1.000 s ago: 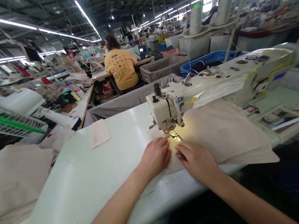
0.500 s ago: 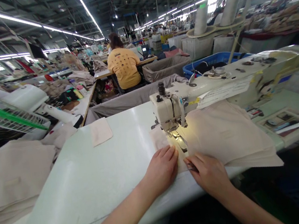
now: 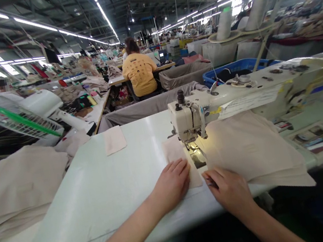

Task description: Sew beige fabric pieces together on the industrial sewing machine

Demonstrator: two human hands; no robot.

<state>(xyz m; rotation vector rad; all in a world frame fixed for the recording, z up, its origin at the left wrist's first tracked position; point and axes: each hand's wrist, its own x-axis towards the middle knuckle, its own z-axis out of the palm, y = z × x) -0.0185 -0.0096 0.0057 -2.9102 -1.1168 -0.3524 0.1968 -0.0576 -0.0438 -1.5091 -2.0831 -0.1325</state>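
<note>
Right hand: the fingers of the right hand [image 3: 228,188] are curled closed around a small dark object [image 3: 211,184], mostly hidden; it cannot be identified.
Left hand: the fingers of the left hand [image 3: 172,183] are extended and laid flat on the cloth panel; no pinch is seen.
Cloth panel: the beige panel [image 3: 173,149] is spread on the pale tabletop [image 3: 122,182], its right edge just beside the lit metal plate [image 3: 198,158].
Left pile: beige cloth [image 3: 19,183] is heaped beyond the left side of the work area.
Right stack: larger beige pieces [image 3: 244,150] are layered under the machine arm, their front corner overhanging the edge.
Sewing machine: the machine head [image 3: 182,119] is positioned above the plate; a paper sheet [image 3: 250,101] is attached to the arm.
Loose piece: a small beige rectangle [image 3: 115,140] is laid apart, near the far left edge.
Fan: a white fan [image 3: 42,104] with a green strip is seen at left.
Beyond: a grey cloth-lined bin [image 3: 152,106], a blue basket [image 3: 208,78], thread cones [image 3: 224,25].
Background: a co-worker in yellow [image 3: 140,73] is seen from behind, seated.
</note>
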